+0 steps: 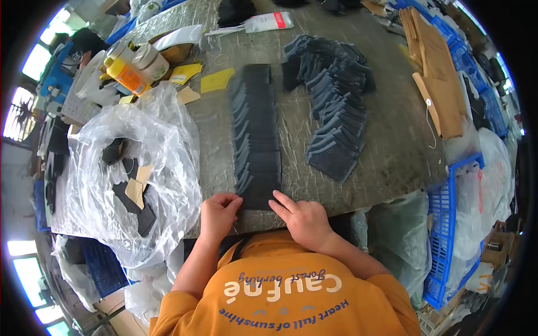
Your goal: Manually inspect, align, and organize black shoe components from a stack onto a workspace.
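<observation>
A long row of overlapping dark fabric pieces (256,140) runs up the table in front of me, its left edge fanned into small curled flaps. At the near end, my left hand (218,214) pinches the left corner of the closest piece between thumb and fingers. My right hand (305,221) rests at the opposite corner, with two fingers stretched out on the fabric and the others curled under. Farther right lies a second, looser pile of dark fabric pieces (336,112), bent in a curve and touched by neither hand.
A clear plastic bag (174,140) with dark and tan scraps sits at the left. Behind it stand a yellow bottle (128,75) and white jars (150,61). Yellow cards (217,81) lie nearby. Brown paper (437,78) and a blue crate (443,241) flank the right edge.
</observation>
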Demonstrator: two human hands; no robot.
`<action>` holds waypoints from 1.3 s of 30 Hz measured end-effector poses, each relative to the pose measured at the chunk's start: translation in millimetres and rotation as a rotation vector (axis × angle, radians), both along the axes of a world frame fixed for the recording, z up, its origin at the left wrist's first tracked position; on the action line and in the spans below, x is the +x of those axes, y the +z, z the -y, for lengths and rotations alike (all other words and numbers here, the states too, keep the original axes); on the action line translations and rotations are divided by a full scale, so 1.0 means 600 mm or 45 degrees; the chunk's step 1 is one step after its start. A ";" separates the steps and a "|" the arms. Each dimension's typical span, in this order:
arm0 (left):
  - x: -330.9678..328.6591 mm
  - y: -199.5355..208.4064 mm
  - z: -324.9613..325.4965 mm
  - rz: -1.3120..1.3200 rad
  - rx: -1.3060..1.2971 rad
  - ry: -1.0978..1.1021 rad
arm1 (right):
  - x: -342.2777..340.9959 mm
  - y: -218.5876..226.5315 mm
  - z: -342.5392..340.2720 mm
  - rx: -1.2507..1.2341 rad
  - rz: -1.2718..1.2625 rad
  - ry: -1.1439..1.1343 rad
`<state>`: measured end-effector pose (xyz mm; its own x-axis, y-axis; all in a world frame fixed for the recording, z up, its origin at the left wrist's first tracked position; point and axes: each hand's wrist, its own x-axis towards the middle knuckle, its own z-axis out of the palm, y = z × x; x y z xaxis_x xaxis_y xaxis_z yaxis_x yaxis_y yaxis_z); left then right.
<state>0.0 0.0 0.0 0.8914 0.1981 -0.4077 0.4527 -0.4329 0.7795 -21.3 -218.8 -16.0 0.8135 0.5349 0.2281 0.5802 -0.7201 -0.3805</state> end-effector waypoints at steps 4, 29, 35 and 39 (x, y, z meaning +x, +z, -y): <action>0.000 -0.019 0.003 0.151 0.088 -0.107 | 0.001 -0.002 0.003 -0.017 0.016 -0.019; -0.083 -0.081 -0.062 0.854 0.694 -0.036 | 0.168 0.117 0.157 0.407 -0.161 -0.638; -0.065 -0.079 -0.056 0.863 0.733 -0.057 | 0.158 0.118 0.037 0.341 0.315 -0.198; -0.073 -0.079 -0.059 0.862 0.639 -0.025 | 0.168 0.125 0.043 0.370 0.561 -0.329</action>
<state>-44.0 35.4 -47.5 0.9169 0.1951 0.3481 -0.0542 -0.8033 0.5931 79.8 -244.7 59.2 0.7045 0.1968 0.6819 0.5480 -0.7613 -0.3465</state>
